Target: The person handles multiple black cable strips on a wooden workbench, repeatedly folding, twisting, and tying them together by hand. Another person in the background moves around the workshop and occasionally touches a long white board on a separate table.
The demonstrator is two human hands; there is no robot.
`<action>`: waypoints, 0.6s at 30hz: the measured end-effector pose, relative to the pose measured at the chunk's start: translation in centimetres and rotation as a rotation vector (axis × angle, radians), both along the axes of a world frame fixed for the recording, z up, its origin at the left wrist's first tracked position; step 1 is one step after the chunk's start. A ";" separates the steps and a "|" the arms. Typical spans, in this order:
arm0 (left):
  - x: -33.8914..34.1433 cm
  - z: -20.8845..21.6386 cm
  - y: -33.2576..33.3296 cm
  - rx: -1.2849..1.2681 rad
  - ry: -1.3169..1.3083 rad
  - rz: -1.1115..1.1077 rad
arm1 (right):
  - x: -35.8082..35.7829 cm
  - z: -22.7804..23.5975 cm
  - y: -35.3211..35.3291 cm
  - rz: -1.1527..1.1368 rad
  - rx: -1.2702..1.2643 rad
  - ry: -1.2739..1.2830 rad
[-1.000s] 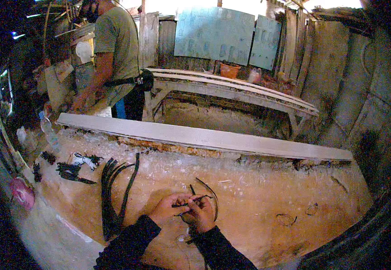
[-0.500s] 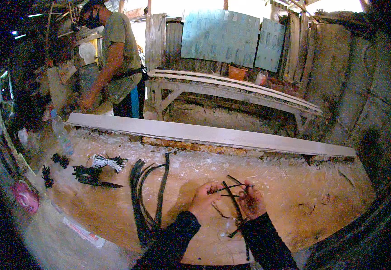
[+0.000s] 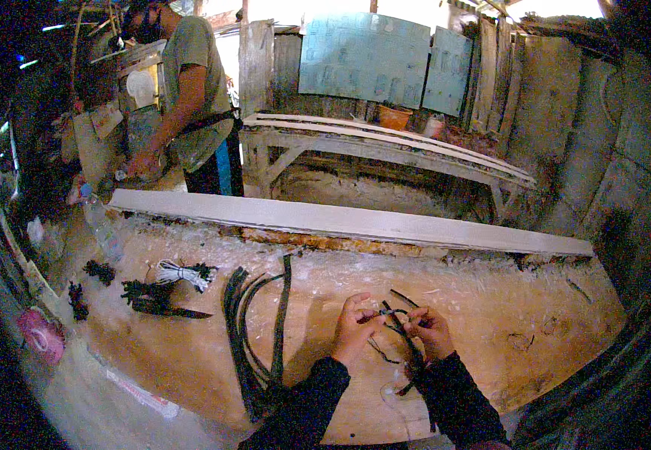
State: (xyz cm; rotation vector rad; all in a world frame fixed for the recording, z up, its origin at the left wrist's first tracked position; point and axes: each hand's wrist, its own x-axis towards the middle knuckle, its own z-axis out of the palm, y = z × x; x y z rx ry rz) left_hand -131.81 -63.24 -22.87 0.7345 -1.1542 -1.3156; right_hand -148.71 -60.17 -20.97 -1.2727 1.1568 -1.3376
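Note:
Over the wooden table, my right hand (image 3: 432,332) pinches a thin black cord (image 3: 395,312) between thumb and fingertips. Close by on the left, my left hand (image 3: 354,331) has its thumb and fingers closing at the cord's other end. Below and between the hands lie dark strips (image 3: 413,352), partly hidden by my right hand and sleeve. A short thin piece of black cord (image 3: 381,351) rests on the wood. Left of my left hand lies a bundle of long, flat black strips (image 3: 235,337), one bent in a loop.
Farther left are a tied white cord bundle (image 3: 183,273), black bundles (image 3: 144,294) and a dark pointed piece (image 3: 183,312). A clear bottle (image 3: 103,232) stands beyond. A pale board (image 3: 340,217) runs along the far edge. Another person (image 3: 198,97) stands behind it, by a bench (image 3: 385,142).
My hands have shifted slightly right and come closer together, shortening the cord between them. The left fingers have lifted. The other person's arm has moved a little.

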 end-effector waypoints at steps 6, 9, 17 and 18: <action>-0.6 1.1 1.7 0.071 -0.014 -0.477 | 2.8 3.5 1.2 -0.268 -0.132 0.132; -1.7 1.8 2.8 -0.172 -0.207 -0.483 | 3.5 5.6 3.3 -0.132 -0.043 -0.626; 0.5 3.1 1.3 -0.203 -0.504 0.230 | 2.4 2.2 2.0 -0.255 -0.389 0.083; 0.8 2.8 0.8 -0.209 -0.458 0.272 | 2.4 1.4 1.8 -0.265 -0.454 0.213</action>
